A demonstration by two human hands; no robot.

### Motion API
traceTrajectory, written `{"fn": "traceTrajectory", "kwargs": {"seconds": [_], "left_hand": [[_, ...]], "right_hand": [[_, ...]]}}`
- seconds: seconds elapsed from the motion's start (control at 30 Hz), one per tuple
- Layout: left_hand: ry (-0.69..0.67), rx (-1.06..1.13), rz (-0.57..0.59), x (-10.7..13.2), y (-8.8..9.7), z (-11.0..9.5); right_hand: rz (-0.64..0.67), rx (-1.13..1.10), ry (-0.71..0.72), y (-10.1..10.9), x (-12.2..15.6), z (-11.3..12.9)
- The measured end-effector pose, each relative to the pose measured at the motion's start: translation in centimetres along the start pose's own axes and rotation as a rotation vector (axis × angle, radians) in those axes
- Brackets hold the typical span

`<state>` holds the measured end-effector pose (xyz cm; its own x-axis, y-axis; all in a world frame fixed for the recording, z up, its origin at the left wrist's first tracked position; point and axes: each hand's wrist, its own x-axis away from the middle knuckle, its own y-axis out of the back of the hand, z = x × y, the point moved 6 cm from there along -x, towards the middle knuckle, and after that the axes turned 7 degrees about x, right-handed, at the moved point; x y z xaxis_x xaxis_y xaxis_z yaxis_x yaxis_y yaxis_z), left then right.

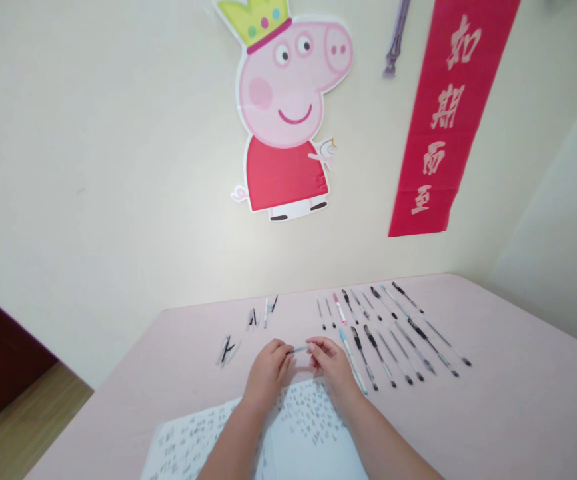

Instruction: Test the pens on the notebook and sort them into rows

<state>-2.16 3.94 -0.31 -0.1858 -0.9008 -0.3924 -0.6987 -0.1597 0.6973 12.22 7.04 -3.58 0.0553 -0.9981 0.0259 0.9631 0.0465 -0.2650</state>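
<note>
Head view is showing both forearms entering from the bottom edge and converging above the near-centre of a pink table (493, 413). The left hand (267, 375) is lying palm-down with the wrist straight and the knuckles arched, and its thumb and first fingers are pinching the left end of a slim pen (300, 349). The right hand (332, 363) is mirroring this pose from the opposite side, angled slightly inward, and its fingertips are pinching the right end of the same pen. The remaining fingers of both hands are curling loosely together rather than spreading. The slim pen is sitting level between the two hands, just above the far edge of a sheet of paper (313, 433) covered in handwriting, over which both wrists are hovering. Whether the pen is touching the table cannot be told. A row of pens (393, 333) is lying in parallel just right of the right hand, and two small clusters of pen parts (226, 350) are lying to the left and beyond. On the wall behind, a cartoon pig sticker (288, 113) and a red banner (443, 120) are hanging.
</note>
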Motion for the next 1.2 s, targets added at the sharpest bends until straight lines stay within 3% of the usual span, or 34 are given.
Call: {"fn": "traceTrajectory", "kwargs": {"seconds": [0.27,0.83,1.07,1.2], "left_hand": [[-0.028,-0.063,-0.066,0.2,0.3,0.0],[-0.061,-0.157,-0.102,0.2,0.4,0.1],[-0.072,-0.179,-0.133,0.3,0.7,0.3],[-0.085,-0.194,-0.145,0.3,0.8,0.1]], "right_hand": [[0.013,0.05,0.018,0.0,0.2,0.3],[0.042,0.331,0.062,0.2,-0.3,-1.6],[0.002,0.194,0.029,0.1,0.0,-1.1],[0.041,0.224,0.052,-0.2,0.2,-0.7]]}}
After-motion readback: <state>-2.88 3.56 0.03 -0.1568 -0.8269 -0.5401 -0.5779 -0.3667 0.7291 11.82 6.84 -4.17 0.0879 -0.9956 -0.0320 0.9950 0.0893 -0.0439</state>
